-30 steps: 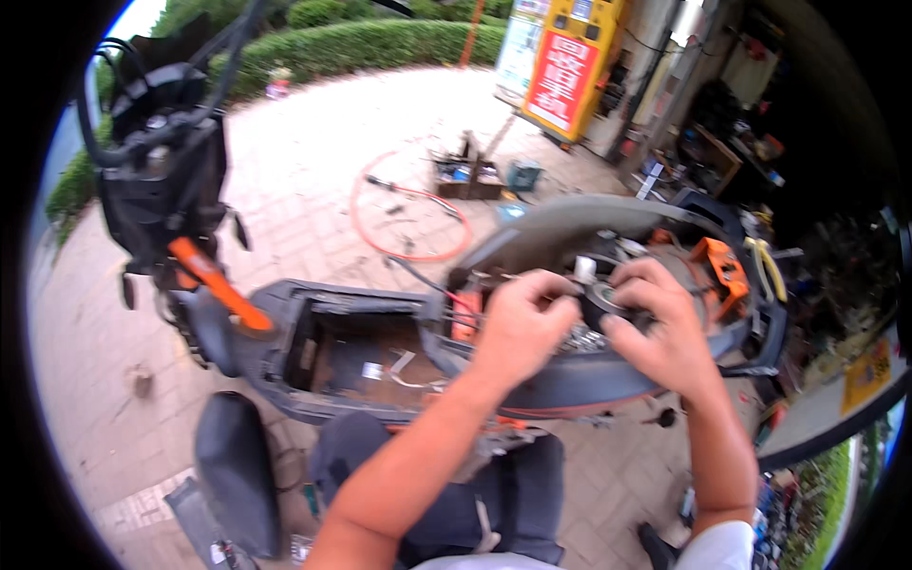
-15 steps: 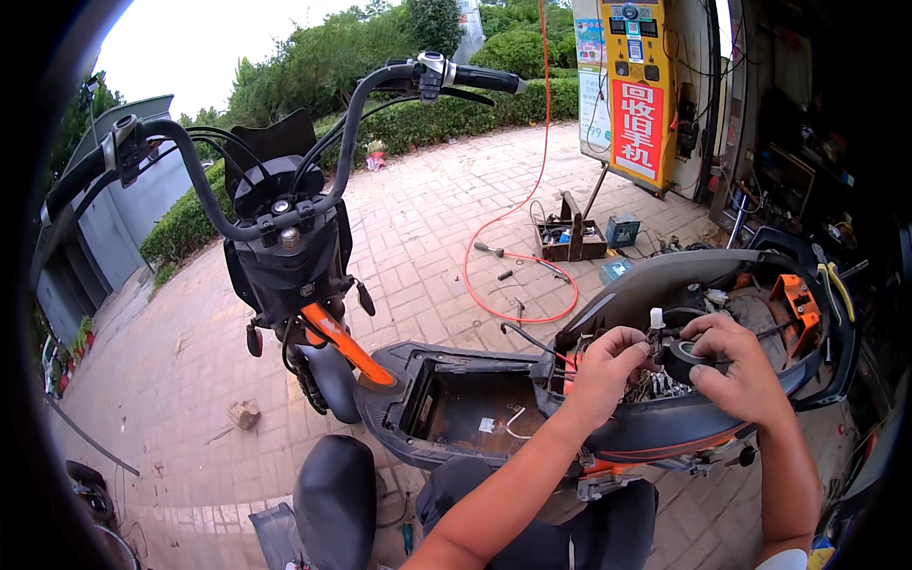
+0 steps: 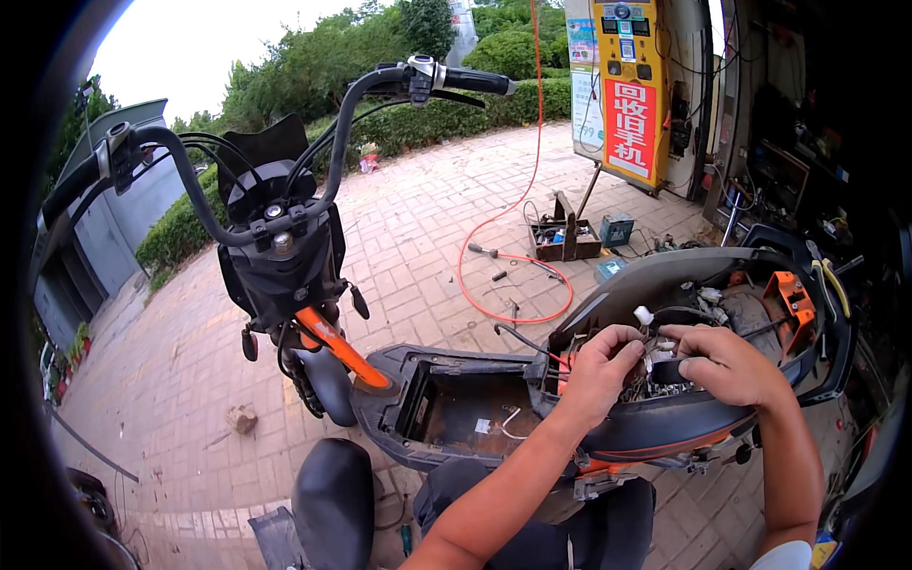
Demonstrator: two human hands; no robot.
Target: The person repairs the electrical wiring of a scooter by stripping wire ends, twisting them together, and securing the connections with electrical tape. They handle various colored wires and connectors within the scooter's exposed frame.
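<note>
Over the opened rear body of an electric scooter (image 3: 684, 432), both of my hands are close together. My left hand (image 3: 597, 372) is closed in a pinch on thin wiring, most of it hidden behind the fingers. A white plug connector (image 3: 644, 314) sticks up just above those fingertips. In my right hand (image 3: 730, 366) is a roll of black electrical tape (image 3: 669, 371), seen nearly edge-on between thumb and fingers. The right fingertips reach toward the wiring beside the left hand. Below them lie more wires and silvery parts inside the body, partly covered by my hands.
The scooter's open footwell (image 3: 465, 408) and handlebar (image 3: 339, 142) are at left. A detached black seat (image 3: 332, 503) stands near my legs. Beyond the scooter are a red hose (image 3: 518, 318), a toolbox (image 3: 565, 249) and batteries (image 3: 617, 230). Pliers (image 3: 838, 290) rest at far right.
The tape roll has turned from showing its open centre to nearly edge-on and sits slightly lower. The white connector has tipped over from upright. The whole view has shifted slightly.
</note>
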